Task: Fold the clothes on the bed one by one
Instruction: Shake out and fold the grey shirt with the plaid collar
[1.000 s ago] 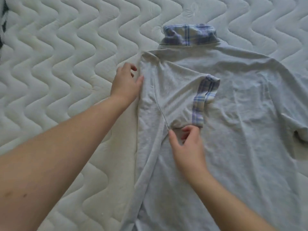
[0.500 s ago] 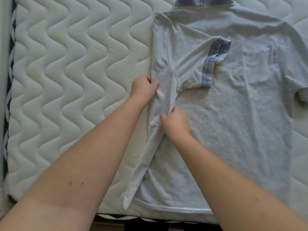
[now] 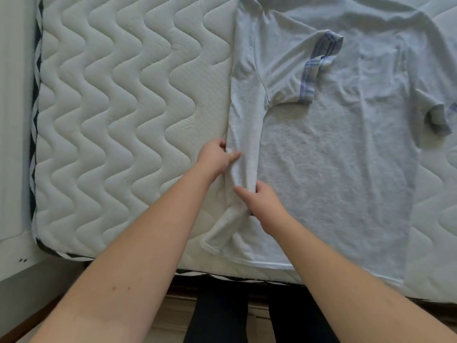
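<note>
A light grey T-shirt (image 3: pixel 333 149) with blue plaid sleeve cuffs (image 3: pixel 314 70) lies flat on the white quilted mattress (image 3: pixel 118 107). Its left side is folded inward, the left sleeve lying across the chest. My left hand (image 3: pixel 217 158) pinches the folded left edge at mid-height. My right hand (image 3: pixel 259 196) grips the same folded strip a little lower, thumb on top. Below my hands the strip twists and ends near the hem (image 3: pixel 215 240). The right sleeve (image 3: pixel 437 115) lies spread at the right.
The mattress front edge (image 3: pixel 222 276) runs just below the shirt hem, with dark legs and a wooden floor (image 3: pixel 173 315) beneath. A white wall or bed frame (image 3: pixel 12 144) borders the mattress on the left.
Both hands slid down the folded left edge toward the hem, and my view dropped so the plaid collar left the frame.
</note>
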Demonstrator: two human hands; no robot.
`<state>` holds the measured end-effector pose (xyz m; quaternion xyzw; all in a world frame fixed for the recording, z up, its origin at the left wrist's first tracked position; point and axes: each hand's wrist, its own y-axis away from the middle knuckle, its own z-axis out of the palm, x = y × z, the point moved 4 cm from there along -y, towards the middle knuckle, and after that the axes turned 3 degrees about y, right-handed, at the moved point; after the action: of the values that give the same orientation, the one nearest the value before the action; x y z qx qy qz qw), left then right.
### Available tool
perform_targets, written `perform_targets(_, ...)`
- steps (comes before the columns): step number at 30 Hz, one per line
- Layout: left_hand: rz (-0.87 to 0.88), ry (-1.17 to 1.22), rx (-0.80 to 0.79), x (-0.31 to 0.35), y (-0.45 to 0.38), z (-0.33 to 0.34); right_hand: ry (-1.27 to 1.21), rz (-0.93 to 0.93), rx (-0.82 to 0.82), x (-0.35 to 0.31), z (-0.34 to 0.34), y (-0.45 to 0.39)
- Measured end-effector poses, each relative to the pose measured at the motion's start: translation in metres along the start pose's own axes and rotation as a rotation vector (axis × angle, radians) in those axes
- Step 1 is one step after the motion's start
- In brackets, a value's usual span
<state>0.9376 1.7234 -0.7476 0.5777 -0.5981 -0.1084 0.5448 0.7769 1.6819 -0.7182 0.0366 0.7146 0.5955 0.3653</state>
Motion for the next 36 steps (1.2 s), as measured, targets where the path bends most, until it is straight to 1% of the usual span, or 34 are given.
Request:
perform_targets(1,0.0,0.007,0.018,-0.008,0.004,0.003,0.013,-0.036,0.048,0.006,-0.006,0.003)
perform_targets(3,0.013,0.003,0.087,-0.021,0.013,0.008,0.125,-0.099,0.213,0.016,-0.022,0.007)
perform_targets(4,0.017,0.002,0.127,-0.027,0.017,0.009,0.176,-0.111,0.257,0.021,-0.027,0.008)
perform_targets(5,0.018,0.002,0.157,-0.032,0.022,0.01,0.211,-0.1,0.239,0.026,-0.029,0.008)
perform_targets(6,0.017,0.005,0.169,-0.038,0.026,0.011,0.242,-0.072,0.169,0.032,-0.028,0.009)
perform_targets(8,0.0,0.038,0.131,-0.049,0.034,0.013,0.308,0.002,-0.001,0.047,-0.019,0.013)
perform_targets(9,-0.015,0.058,0.091,-0.055,0.038,0.015,0.342,0.031,-0.04,0.054,-0.016,0.016)
perform_targets(11,-0.041,0.079,-0.002,-0.067,0.048,0.019,0.347,0.059,-0.01,0.063,-0.014,0.022)
perform_targets(13,-0.069,0.069,-0.068,-0.079,0.059,0.024,0.226,0.065,-0.003,0.074,-0.013,0.03)
perform_targets(15,-0.101,0.095,-0.107,-0.089,0.069,0.028,0.06,0.058,-0.106,0.086,-0.01,0.042)
perform_targets(18,-0.175,0.318,-0.182,-0.1,0.085,0.039,-0.117,0.092,-0.281,0.102,-0.005,0.055)
perform_targets(22,-0.289,0.614,-0.254,-0.113,0.104,0.05,-0.194,0.107,-0.344,0.108,-0.006,0.058)
perform_targets(24,-0.296,0.711,-0.284,-0.118,0.11,0.053,-0.292,0.157,-0.384,0.111,-0.005,0.059)
perform_targets(25,-0.286,0.758,-0.296,-0.12,0.112,0.055,-0.282,0.165,-0.393,0.112,-0.004,0.061)
perform_targets(26,-0.277,0.786,-0.292,-0.123,0.114,0.057,-0.196,0.139,-0.369,0.113,-0.005,0.062)
perform_targets(27,-0.272,0.772,-0.261,-0.126,0.115,0.058,-0.038,0.091,-0.314,0.114,-0.007,0.061)
perform_targets(28,-0.268,0.711,-0.197,-0.13,0.116,0.057,0.157,0.043,-0.227,0.117,-0.011,0.059)
perform_targets(29,-0.257,0.608,-0.109,-0.135,0.116,0.056,0.35,-0.001,-0.138,0.119,-0.015,0.058)
perform_targets(30,-0.235,0.492,-0.023,-0.14,0.117,0.054,0.482,-0.013,-0.077,0.123,-0.018,0.056)
perform_targets(32,-0.196,0.307,0.094,-0.148,0.122,0.052,0.599,0.034,-0.01,0.132,-0.025,0.054)
perform_targets(33,-0.19,0.255,0.118,-0.152,0.126,0.053,0.694,0.057,0.024,0.134,-0.029,0.054)
perform_targets(35,-0.182,0.179,0.094,-0.158,0.135,0.057,0.908,0.07,0.055,0.137,-0.036,0.052)
perform_targets(36,-0.17,0.128,0.064,-0.159,0.138,0.059,0.933,0.054,0.052,0.137,-0.037,0.051)
